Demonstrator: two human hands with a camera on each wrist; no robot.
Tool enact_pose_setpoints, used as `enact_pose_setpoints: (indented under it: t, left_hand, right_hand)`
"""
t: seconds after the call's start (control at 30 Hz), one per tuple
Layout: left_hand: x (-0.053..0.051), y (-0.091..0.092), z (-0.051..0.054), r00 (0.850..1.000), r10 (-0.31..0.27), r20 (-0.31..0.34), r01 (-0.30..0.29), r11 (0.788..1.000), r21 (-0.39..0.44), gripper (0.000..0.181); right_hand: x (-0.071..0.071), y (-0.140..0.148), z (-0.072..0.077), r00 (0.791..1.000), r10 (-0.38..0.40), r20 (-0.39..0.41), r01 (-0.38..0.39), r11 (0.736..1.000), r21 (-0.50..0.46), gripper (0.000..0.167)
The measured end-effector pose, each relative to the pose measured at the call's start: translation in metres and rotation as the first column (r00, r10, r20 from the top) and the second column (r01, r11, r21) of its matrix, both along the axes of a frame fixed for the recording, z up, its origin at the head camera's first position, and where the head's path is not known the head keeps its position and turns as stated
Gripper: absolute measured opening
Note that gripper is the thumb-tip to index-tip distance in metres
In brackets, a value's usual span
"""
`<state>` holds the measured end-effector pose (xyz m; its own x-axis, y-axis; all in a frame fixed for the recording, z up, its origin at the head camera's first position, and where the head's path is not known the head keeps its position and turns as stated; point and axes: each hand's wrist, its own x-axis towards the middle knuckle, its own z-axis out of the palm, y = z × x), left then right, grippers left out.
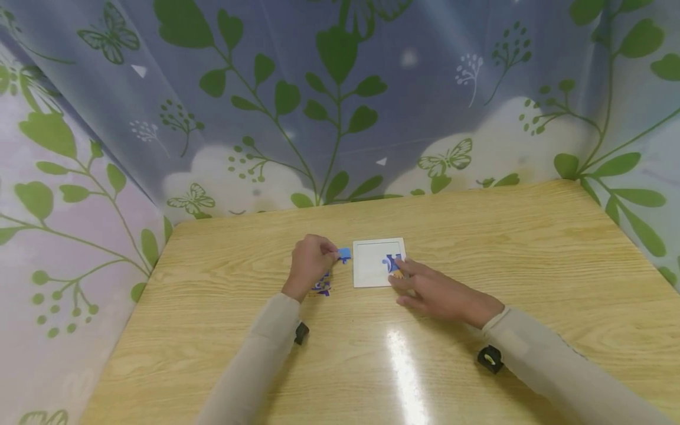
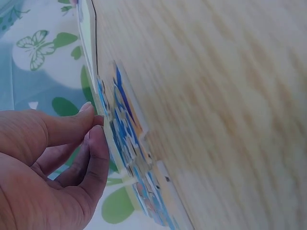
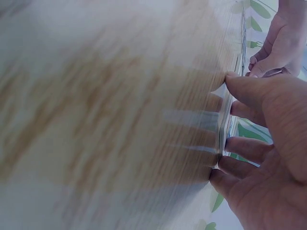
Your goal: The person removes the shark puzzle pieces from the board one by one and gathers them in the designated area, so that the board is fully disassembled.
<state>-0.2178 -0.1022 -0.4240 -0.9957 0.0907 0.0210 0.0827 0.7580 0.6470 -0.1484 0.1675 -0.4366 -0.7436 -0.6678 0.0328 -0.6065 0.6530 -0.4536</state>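
Observation:
In the head view a white square puzzle tray [image 1: 368, 282] lies on the table, with a blue and orange puzzle piece [image 1: 393, 263] at its right side. My left hand [image 1: 312, 262] pinches a light blue puzzle piece [image 1: 345, 254] by the tray's left edge. Beneath that hand is a pile of puzzle pieces [image 1: 321, 287], partly hidden by it; the pile [image 2: 127, 132] shows edge-on in the left wrist view. My right hand [image 1: 432, 290] rests at the tray's right edge with its fingers spread, and the fingertips touch the frame and the table.
The light wooden table [image 1: 228, 342] extends around the tray and pile. Behind it and at the left hangs a curtain [image 1: 276, 118] printed with leaves and butterflies. Each wrist wears a small dark device, such as the one by the right sleeve [image 1: 552, 348].

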Motion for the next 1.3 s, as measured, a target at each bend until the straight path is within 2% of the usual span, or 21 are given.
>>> enact_pose_setpoints:
  t: [0.37,0.57,0.67,0.9,1.1,1.3]
  left_hand:
    - [0.003,0.028,0.001,0.993,-0.117,-0.008,0.117,0.993,0.027,0.005]
    - [0.005,0.05,0.0,0.978,-0.206,0.035,0.205,0.979,0.007,0.006]
    - [0.006,0.06,-0.002,0.973,-0.224,0.058,0.224,0.975,0.003,0.008]
    - [0.006,0.076,-0.006,0.978,-0.204,0.05,0.205,0.979,-0.019,0.005]
    - [0.006,0.078,-0.005,0.983,-0.183,0.035,0.184,0.982,-0.033,0.004]
    - [0.005,0.079,-0.005,0.983,-0.172,0.056,0.174,0.984,-0.029,0.005]
  right_hand:
    - [0.0,-0.001,0.002,1.0,0.006,-0.004,-0.006,1.0,-0.006,0.046]
    - [-0.001,-0.001,0.003,1.0,0.01,0.006,-0.01,1.0,-0.001,0.045]
    - [-0.001,0.0,0.003,1.0,0.013,0.005,-0.013,1.0,-0.004,0.045]
    - [-0.001,0.0,0.002,0.999,0.03,-0.015,-0.03,0.999,-0.017,0.044]
    - [0.0,-0.001,0.004,1.0,0.028,-0.009,-0.029,0.999,-0.016,0.045]
    - [0.003,0.0,0.006,0.999,0.038,-0.03,-0.038,0.999,-0.007,0.045]
